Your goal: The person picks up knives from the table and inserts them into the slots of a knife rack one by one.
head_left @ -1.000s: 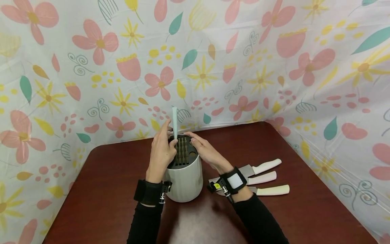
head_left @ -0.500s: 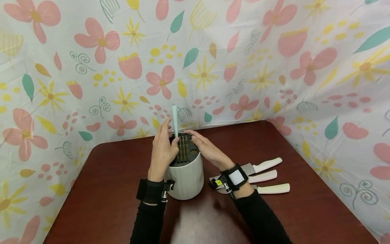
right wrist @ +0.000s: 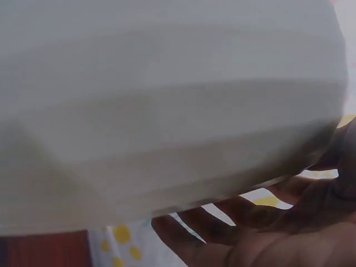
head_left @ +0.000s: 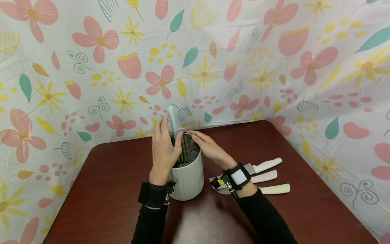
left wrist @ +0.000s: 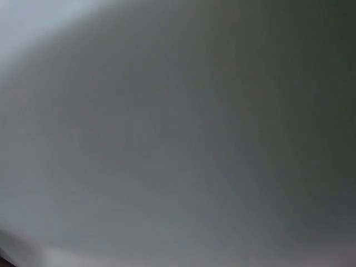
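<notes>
A white cylindrical knife block with a dark slotted top stands upright between the hands. From its left part rises a pale mint knife handle, leaning a little left; its blade is hidden. My left hand lies along the block's left side, fingers extended upward and thumb beside the handle's base. My right hand holds the far right rim, thumb near the round holes. In the right wrist view, its fingers curve along the block's pale wall. The left wrist view is a grey blur close to a surface.
Right of the block, three knives lie on the brown table: a white-handled one, another white-handled one and a cream-handled one. The right wrist partly covers their blades. A floral curtain hangs behind the table.
My left hand's fingers have straightened and its thumb has lifted along the handle. The handle's top has tipped slightly left. My right hand stays at the rim.
</notes>
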`<control>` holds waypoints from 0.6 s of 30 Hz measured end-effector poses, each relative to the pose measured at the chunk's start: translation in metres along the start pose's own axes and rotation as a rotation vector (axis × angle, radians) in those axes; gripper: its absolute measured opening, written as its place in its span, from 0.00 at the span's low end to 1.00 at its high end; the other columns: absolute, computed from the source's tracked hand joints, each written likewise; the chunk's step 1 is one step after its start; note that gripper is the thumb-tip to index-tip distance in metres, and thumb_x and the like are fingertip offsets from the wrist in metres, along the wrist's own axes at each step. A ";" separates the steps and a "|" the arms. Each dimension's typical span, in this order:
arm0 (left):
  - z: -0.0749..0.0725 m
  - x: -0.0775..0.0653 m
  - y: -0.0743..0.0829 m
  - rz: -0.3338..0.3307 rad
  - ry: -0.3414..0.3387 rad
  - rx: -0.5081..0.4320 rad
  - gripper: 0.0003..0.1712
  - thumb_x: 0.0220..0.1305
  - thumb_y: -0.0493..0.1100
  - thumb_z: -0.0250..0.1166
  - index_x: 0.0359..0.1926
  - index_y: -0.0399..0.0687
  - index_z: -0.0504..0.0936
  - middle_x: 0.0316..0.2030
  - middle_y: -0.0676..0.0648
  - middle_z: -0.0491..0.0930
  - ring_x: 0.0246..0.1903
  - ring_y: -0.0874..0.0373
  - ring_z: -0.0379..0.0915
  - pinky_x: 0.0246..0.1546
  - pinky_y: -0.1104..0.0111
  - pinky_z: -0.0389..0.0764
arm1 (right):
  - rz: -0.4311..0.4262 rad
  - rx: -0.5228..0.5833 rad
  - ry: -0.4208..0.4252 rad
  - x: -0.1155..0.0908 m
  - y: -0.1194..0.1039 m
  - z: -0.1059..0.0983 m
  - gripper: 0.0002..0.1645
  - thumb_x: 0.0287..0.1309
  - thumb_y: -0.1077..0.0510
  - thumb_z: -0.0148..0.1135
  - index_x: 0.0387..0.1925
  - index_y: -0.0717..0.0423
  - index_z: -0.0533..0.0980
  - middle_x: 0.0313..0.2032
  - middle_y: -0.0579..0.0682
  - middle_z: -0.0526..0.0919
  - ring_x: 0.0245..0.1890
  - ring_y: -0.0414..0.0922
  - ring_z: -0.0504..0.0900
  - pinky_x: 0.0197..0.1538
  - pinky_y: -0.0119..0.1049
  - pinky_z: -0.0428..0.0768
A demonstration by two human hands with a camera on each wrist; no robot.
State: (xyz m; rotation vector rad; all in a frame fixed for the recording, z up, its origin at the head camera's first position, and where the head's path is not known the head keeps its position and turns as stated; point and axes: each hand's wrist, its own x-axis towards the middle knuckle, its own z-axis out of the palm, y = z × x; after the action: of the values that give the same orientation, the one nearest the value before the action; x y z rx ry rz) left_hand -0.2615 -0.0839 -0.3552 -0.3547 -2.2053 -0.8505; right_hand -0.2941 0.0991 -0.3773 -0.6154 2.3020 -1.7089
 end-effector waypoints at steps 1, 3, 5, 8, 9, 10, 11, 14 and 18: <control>0.000 0.000 0.001 0.016 0.012 0.005 0.39 0.71 0.45 0.64 0.76 0.40 0.60 0.68 0.32 0.67 0.61 0.37 0.67 0.59 0.47 0.74 | -0.004 -0.014 0.016 -0.001 -0.002 0.000 0.29 0.81 0.44 0.38 0.76 0.45 0.61 0.78 0.51 0.59 0.79 0.55 0.58 0.78 0.59 0.58; -0.001 -0.001 0.004 0.048 0.034 0.018 0.38 0.74 0.48 0.61 0.76 0.38 0.60 0.68 0.31 0.66 0.63 0.37 0.65 0.63 0.45 0.70 | -0.022 -0.047 0.050 -0.006 -0.009 0.000 0.29 0.81 0.43 0.38 0.76 0.45 0.62 0.77 0.50 0.61 0.78 0.54 0.60 0.77 0.58 0.61; -0.003 -0.003 0.008 0.086 0.053 0.033 0.37 0.75 0.49 0.59 0.76 0.38 0.60 0.68 0.32 0.67 0.65 0.37 0.64 0.65 0.44 0.68 | -0.058 -0.085 0.087 -0.012 -0.017 0.000 0.29 0.81 0.43 0.39 0.75 0.45 0.62 0.76 0.50 0.63 0.77 0.53 0.62 0.76 0.57 0.63; -0.008 -0.007 0.018 0.128 0.072 0.049 0.36 0.76 0.49 0.58 0.76 0.37 0.61 0.69 0.33 0.67 0.67 0.37 0.63 0.66 0.43 0.66 | -0.120 -0.154 0.147 -0.027 -0.031 0.002 0.30 0.80 0.42 0.39 0.75 0.45 0.62 0.75 0.49 0.64 0.75 0.52 0.65 0.74 0.58 0.66; -0.010 -0.008 0.022 0.139 0.077 0.054 0.36 0.76 0.49 0.58 0.76 0.37 0.61 0.69 0.33 0.67 0.68 0.37 0.62 0.66 0.43 0.65 | -0.144 -0.176 0.165 -0.033 -0.036 0.003 0.30 0.80 0.42 0.39 0.76 0.46 0.62 0.75 0.49 0.64 0.75 0.52 0.65 0.74 0.58 0.67; -0.013 -0.009 0.026 0.149 0.079 0.055 0.35 0.75 0.49 0.58 0.76 0.37 0.61 0.70 0.33 0.66 0.69 0.38 0.61 0.66 0.43 0.65 | -0.172 -0.201 0.185 -0.039 -0.041 0.004 0.30 0.80 0.42 0.39 0.76 0.46 0.62 0.75 0.49 0.65 0.75 0.52 0.65 0.73 0.58 0.67; -0.016 -0.010 0.030 0.155 0.080 0.056 0.36 0.75 0.48 0.58 0.76 0.38 0.60 0.70 0.33 0.66 0.70 0.38 0.60 0.68 0.43 0.64 | -0.198 -0.224 0.205 -0.044 -0.046 0.005 0.30 0.80 0.43 0.39 0.76 0.47 0.62 0.75 0.50 0.65 0.75 0.52 0.65 0.73 0.58 0.67; -0.024 -0.016 0.044 0.180 0.083 0.051 0.36 0.76 0.48 0.57 0.76 0.38 0.59 0.72 0.34 0.64 0.73 0.38 0.57 0.71 0.42 0.62 | -0.269 -0.278 0.263 -0.061 -0.058 0.007 0.29 0.81 0.43 0.39 0.76 0.44 0.62 0.75 0.48 0.64 0.77 0.50 0.63 0.75 0.57 0.66; -0.033 -0.029 0.059 0.232 0.095 0.040 0.36 0.77 0.51 0.54 0.77 0.39 0.58 0.74 0.36 0.62 0.75 0.37 0.54 0.72 0.41 0.59 | -0.356 -0.318 0.331 -0.083 -0.067 0.010 0.27 0.80 0.47 0.42 0.75 0.40 0.62 0.75 0.45 0.65 0.78 0.45 0.61 0.76 0.54 0.63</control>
State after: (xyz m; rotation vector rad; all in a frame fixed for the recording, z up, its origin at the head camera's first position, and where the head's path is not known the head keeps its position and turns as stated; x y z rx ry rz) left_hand -0.1952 -0.0615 -0.3317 -0.5280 -2.0427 -0.6817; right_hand -0.2020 0.1114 -0.3237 -0.9099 2.8776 -1.7052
